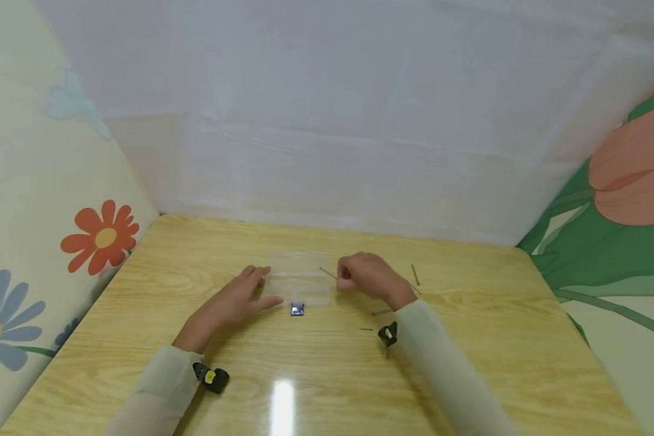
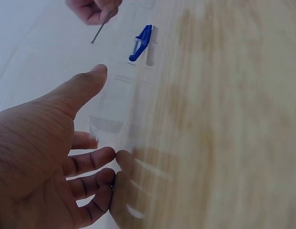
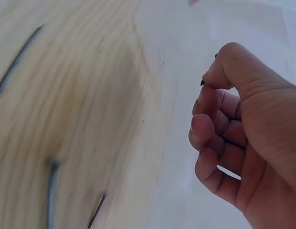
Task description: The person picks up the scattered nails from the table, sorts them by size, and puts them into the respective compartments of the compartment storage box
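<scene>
A clear plastic box (image 1: 300, 283) lies on the table between the two hands, with a blue latch (image 2: 142, 43) at its front edge. My left hand (image 1: 240, 298) rests against the box's left side, thumb near the front corner and fingers loosely bent along the side. Between thumb and forefinger, my right hand (image 1: 367, 277) pinches a thin dark nail (image 1: 328, 272). It points left over the right part of the box. In the right wrist view, the fingers of the right hand (image 3: 234, 129) hide most of the nail, and only dark tips show.
Several loose nails lie on the wooden table (image 1: 305, 357) around the right forearm, such as one nail (image 1: 416, 275) behind it and a short nail (image 1: 366, 329) in front. A white cloth (image 1: 327, 151) hangs behind the table, and flowered cloths (image 1: 621, 242) stand at both sides.
</scene>
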Tool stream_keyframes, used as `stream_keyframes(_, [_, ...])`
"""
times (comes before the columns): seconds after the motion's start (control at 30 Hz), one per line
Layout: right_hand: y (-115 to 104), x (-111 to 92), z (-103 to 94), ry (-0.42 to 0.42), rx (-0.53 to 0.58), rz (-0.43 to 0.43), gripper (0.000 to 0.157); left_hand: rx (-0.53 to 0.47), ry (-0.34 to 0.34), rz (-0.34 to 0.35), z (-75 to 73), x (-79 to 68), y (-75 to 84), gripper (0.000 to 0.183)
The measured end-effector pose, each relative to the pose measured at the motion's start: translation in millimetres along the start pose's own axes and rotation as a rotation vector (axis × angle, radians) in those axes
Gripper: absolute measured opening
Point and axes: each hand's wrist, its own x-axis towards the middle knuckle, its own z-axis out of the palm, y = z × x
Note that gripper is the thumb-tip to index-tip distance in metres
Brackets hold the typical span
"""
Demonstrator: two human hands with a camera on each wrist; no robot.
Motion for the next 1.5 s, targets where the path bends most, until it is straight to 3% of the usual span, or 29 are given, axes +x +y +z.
stream_keyframes(0.27, [-12.6, 20.0, 6.3, -0.056, -0.005, 0.004, 0.01, -0.002, -0.005, 0.003, 4.5, 4.8, 2.9, 0.087])
stream_keyframes(0.47, [-13.4, 19.6, 9.5, -0.043, 0.017, 0.023, 0.008, 0.005, -0.006, 0.004, 5.0, 6.7, 4.6, 0.088])
stream_keyframes(0.97, [0.9, -8.9, 2.1, -0.003, 0.012, 0.053, 0.008, 0.008, -0.011, 0.003, 1.9, 5.2, 2.5, 0.09])
stream_keyframes(1.5, [27.3, -56.8, -2.6, 0.002, 0.025, 0.072, 0.013, 0.007, 0.005, 0.002, 4.2, 3.2, -0.9, 0.089])
